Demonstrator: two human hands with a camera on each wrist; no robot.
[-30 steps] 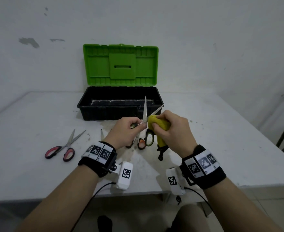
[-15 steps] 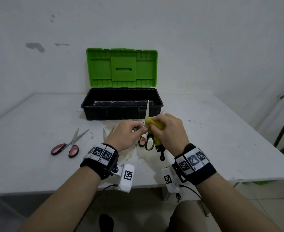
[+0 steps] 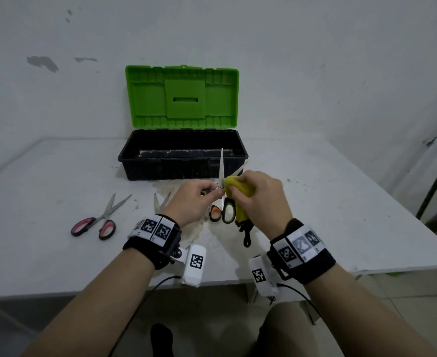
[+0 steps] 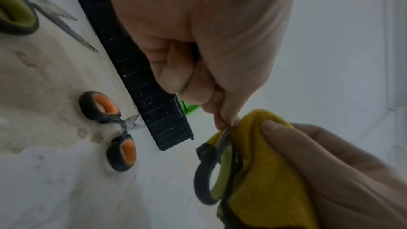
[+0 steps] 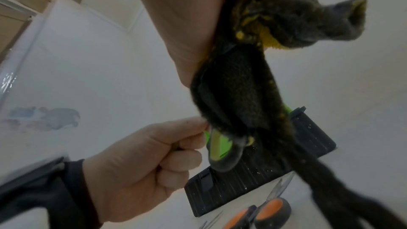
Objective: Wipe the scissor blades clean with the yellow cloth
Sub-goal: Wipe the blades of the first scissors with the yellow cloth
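My left hand [image 3: 211, 193] grips one handle of the green-and-black scissors [image 3: 228, 213] above the table. Their blades are spread, and one blade [image 3: 221, 166] points straight up. My right hand [image 3: 240, 180] pinches the yellow cloth [image 3: 239, 189] around the other blade, of which only the tip shows. In the left wrist view my left hand's fingertips [image 4: 224, 121] pinch the metal beside the cloth [image 4: 264, 171], and the free handle loop [image 4: 206, 177] hangs below. The right wrist view shows the cloth's dark, soiled side [image 5: 240, 84] and my left hand [image 5: 143, 159] in a fist.
An open black toolbox [image 3: 160, 168] with a green lid [image 3: 182, 96] stands just behind my hands. Orange-handled scissors [image 3: 214, 213] lie under my hands, red-handled scissors [image 3: 93, 224] lie at the left, and another pair's blades [image 3: 160, 202] show by my left wrist. The table edge [image 3: 83, 292] is near.
The cloth has shifted slightly along the right-leaning blade, so less of that blade shows. My left hand keeps its grip and the upright blade stays put.
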